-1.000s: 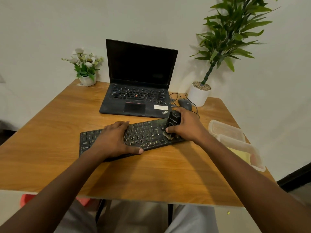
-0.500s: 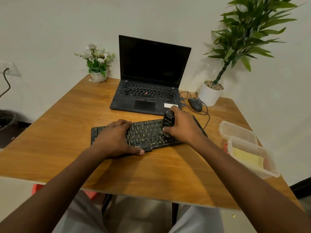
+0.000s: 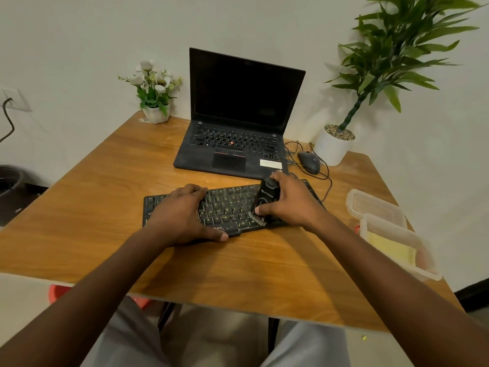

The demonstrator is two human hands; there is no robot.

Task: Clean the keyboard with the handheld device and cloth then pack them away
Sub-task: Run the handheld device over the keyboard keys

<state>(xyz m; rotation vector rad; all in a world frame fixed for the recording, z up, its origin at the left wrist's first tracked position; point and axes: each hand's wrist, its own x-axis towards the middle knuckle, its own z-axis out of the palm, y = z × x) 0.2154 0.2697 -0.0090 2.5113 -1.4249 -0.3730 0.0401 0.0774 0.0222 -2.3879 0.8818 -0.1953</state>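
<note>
A black keyboard (image 3: 227, 205) lies across the middle of the wooden table (image 3: 105, 207). My left hand (image 3: 182, 215) rests flat on its left half, thumb at the front edge, holding it down. My right hand (image 3: 291, 202) grips a small black handheld device (image 3: 266, 201) whose brush end touches the keys on the right half. A yellow cloth (image 3: 391, 250) lies inside a clear plastic container (image 3: 423, 263) at the table's right edge.
An open black laptop (image 3: 238, 133) stands behind the keyboard. A wired mouse (image 3: 309, 158) and a white potted plant (image 3: 334, 144) sit at the back right, a small flower pot (image 3: 156, 112) at the back left. The container's lid (image 3: 375, 206) lies beside it.
My right hand has slid the device back and forth over the right half of the keyboard. My left hand has stayed pressed on the left half.
</note>
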